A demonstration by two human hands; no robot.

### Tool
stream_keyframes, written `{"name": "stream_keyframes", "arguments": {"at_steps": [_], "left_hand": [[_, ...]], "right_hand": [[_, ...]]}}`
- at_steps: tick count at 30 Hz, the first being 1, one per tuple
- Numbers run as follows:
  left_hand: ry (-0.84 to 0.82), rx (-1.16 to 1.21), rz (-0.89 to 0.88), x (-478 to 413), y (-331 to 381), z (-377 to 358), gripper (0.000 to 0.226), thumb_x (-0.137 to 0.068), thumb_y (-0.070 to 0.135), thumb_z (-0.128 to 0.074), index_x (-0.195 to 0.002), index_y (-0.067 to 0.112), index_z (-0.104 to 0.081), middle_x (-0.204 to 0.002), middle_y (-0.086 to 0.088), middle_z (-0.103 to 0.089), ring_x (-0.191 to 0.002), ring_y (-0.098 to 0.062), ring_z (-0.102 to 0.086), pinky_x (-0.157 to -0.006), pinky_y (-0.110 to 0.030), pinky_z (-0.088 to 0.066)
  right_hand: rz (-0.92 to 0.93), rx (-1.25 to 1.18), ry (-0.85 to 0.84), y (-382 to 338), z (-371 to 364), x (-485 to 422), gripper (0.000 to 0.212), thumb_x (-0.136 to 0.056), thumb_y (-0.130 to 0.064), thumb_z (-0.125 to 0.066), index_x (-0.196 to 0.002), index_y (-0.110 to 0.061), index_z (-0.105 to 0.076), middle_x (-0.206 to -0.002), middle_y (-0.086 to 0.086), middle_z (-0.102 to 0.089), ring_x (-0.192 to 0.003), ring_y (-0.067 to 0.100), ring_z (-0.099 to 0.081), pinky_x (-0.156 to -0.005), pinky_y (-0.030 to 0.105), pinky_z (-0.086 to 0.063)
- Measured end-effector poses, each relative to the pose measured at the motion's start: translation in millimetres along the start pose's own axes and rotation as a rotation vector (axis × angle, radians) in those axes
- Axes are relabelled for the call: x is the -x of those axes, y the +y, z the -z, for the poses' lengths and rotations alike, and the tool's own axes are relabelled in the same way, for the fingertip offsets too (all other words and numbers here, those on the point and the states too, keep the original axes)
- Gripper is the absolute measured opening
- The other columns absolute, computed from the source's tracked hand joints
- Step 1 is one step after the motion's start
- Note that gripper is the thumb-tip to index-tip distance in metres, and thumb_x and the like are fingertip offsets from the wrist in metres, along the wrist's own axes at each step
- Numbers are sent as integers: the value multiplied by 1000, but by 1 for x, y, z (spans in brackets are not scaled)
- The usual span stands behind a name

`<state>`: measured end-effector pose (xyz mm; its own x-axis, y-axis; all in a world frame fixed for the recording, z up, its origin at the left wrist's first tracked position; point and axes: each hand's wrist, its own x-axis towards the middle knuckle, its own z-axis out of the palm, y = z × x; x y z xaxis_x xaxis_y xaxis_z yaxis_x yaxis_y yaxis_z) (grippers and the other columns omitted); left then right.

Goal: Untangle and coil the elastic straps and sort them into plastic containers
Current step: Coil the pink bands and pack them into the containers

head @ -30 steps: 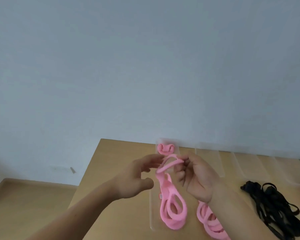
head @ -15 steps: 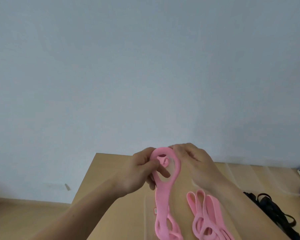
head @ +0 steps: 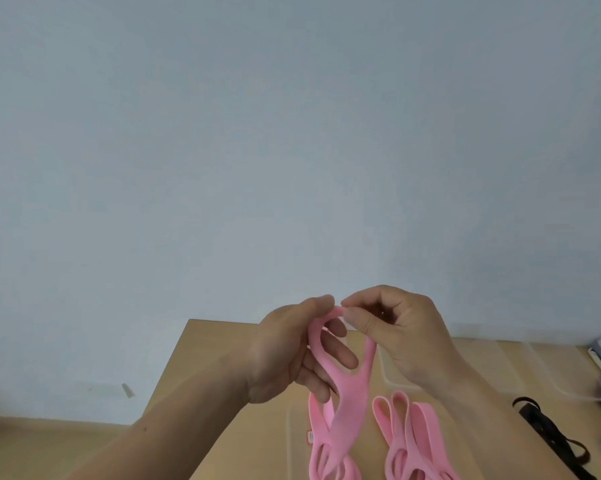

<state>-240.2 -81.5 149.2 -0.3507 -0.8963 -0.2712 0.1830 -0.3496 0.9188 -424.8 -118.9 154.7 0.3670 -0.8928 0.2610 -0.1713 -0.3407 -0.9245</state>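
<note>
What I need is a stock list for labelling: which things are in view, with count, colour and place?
held strap: 1, pink, raised over the table between both hands
loose straps: one bunch, pink, on the table right of the held strap
tangled straps: one heap, black, table's right side
containers: at least two, clear, back right of table
table: 1, light wood
left hand: pinches the held strap's top
right hand: pinches the same top
</note>
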Motion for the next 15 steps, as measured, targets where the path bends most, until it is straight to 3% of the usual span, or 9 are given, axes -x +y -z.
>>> {"name": "stream_keyframes", "arguments": {"at_steps": [8,11,13,15], "left_hand": [[79,-196,-219,1,5,0,31,-85,29,-67,-99,1,-64,-92,-15,-71,-60,-29,-60,-51,-31,-51],[101,-341,-339,2,4,-1,18,-88,25,-67,-95,9,-68,-88,-12,-72,-62,-27,-62,-54,-33,-51],[109,-396,-376,2,4,-1,15,-88,26,-67,-93,11,-68,-83,-6,-72,-61,-25,-63,-55,-33,-51],[126,-455,-392,2,3,0,14,-88,26,-67,-93,13,-68,-82,-4,-74,-63,-29,-64,-58,-35,-52]], "right_hand": [[-47,-76,25,-1,3,5,25,-82,-12,-76,-89,-35,-72,-85,-10,-71,-79,9,-64,-70,26,-53],[-73,-158,-17,-5,4,8,12,-80,-33,-70,-91,-29,-74,-73,-9,-65,-66,9,-56,-63,21,-49],[-102,-120,-79,-6,7,9,25,-81,-46,-62,-87,-25,-75,-65,-2,-62,-58,11,-49,-58,20,-45],[-114,-40,-103,-6,9,9,25,-86,-45,-61,-84,-25,-76,-70,8,-66,-56,10,-48,-57,21,-43]]}}
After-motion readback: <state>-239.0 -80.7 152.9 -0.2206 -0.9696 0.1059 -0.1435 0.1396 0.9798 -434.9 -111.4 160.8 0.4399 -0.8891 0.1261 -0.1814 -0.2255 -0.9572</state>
